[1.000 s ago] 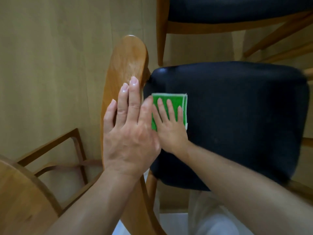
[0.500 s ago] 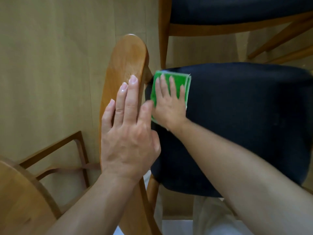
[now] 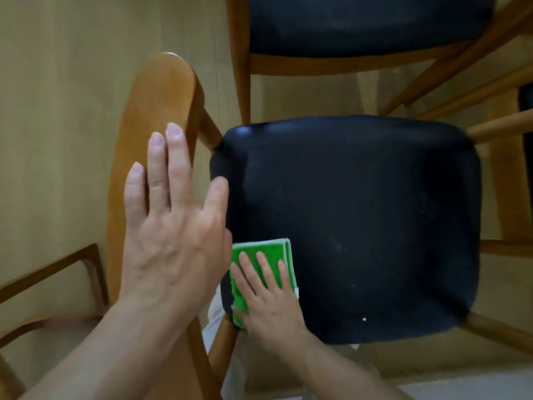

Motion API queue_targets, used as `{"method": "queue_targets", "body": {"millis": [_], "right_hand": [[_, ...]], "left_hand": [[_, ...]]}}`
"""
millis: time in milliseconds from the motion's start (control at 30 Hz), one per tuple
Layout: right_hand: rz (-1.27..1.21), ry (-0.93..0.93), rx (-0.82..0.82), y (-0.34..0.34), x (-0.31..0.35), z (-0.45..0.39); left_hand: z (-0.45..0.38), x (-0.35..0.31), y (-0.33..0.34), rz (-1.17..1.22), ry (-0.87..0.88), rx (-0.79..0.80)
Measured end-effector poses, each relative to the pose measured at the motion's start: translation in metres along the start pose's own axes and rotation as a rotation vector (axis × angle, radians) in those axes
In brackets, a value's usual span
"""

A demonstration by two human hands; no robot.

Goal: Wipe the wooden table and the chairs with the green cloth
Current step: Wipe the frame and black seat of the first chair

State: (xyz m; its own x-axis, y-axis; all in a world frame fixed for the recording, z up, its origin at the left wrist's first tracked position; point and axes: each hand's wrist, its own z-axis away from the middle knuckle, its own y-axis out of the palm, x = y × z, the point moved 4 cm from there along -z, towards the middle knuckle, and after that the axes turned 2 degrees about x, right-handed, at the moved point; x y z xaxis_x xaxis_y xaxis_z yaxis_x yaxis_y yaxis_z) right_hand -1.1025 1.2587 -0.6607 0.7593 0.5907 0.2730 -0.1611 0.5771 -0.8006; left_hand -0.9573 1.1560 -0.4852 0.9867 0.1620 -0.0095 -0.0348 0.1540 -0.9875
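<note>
While the left hand rests flat on the wooden chair backrest, fingers straight and slightly spread, the right hand presses the folded green cloth down on the black seat cushion. Right fingers lie straight and a bit fanned on top of the cloth, pressing it flat, no pinch.

Change: half a second back the cloth sat at the seat's far left corner, next to the backrest post; now it is at the near left corner, partly hanging over the near edge. So the cloth got dragged along the left edge of the seat, far to near. Left hand about the same spot on the backrest, bracing the chair.

Meaning: left strip of this seat looks covered; middle and right side of the cushion probably not yet, a few pale specks show near the near right corner. Second chair beyond looks untouched. Table not clearly in view, cannot tell its state.
</note>
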Motion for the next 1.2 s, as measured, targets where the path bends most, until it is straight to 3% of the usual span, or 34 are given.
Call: {"method": "queue_targets", "body": {"millis": [100, 200, 300, 400, 567, 667, 733, 900, 1067, 1200], "right_hand": [[-0.008, 0.048, -0.037, -0.006, -0.047, 0.006], [-0.002, 0.313, -0.195, -0.046, -0.128, -0.014], [-0.091, 0.587, -0.185, -0.083, -0.203, -0.024], [-0.158, 0.700, -0.238, -0.090, -0.218, -0.022], [-0.137, 0.712, -0.290, -0.034, -0.129, 0.014], [-0.134, 0.619, -0.203, 0.005, -0.070, 0.044], [-0.134, 0.556, -0.160, 0.014, -0.066, 0.050], [-0.137, 0.511, -0.204, -0.016, -0.149, 0.040], [-0.228, 0.785, -0.263, -0.075, -0.272, 0.029], [-0.264, 0.842, -0.287, -0.073, -0.269, 0.027]], "left_hand": [[-0.002, -0.033, 0.006, -0.025, 0.018, 0.045], [-0.009, -0.071, 0.029, 0.016, 0.061, 0.305], [-0.015, -0.089, 0.068, -0.026, 0.074, 0.623], [-0.015, -0.093, 0.090, -0.082, 0.113, 0.735], [-0.020, -0.098, 0.105, -0.092, 0.094, 0.759], [-0.027, -0.106, 0.112, -0.118, 0.113, 0.753], [-0.035, -0.112, 0.116, -0.225, 0.165, 0.755], [-0.058, -0.138, 0.119, -0.458, 0.271, 0.777], [-0.067, -0.158, 0.136, -0.503, 0.266, 0.814], [-0.063, -0.162, 0.148, -0.558, 0.276, 0.782]]}}
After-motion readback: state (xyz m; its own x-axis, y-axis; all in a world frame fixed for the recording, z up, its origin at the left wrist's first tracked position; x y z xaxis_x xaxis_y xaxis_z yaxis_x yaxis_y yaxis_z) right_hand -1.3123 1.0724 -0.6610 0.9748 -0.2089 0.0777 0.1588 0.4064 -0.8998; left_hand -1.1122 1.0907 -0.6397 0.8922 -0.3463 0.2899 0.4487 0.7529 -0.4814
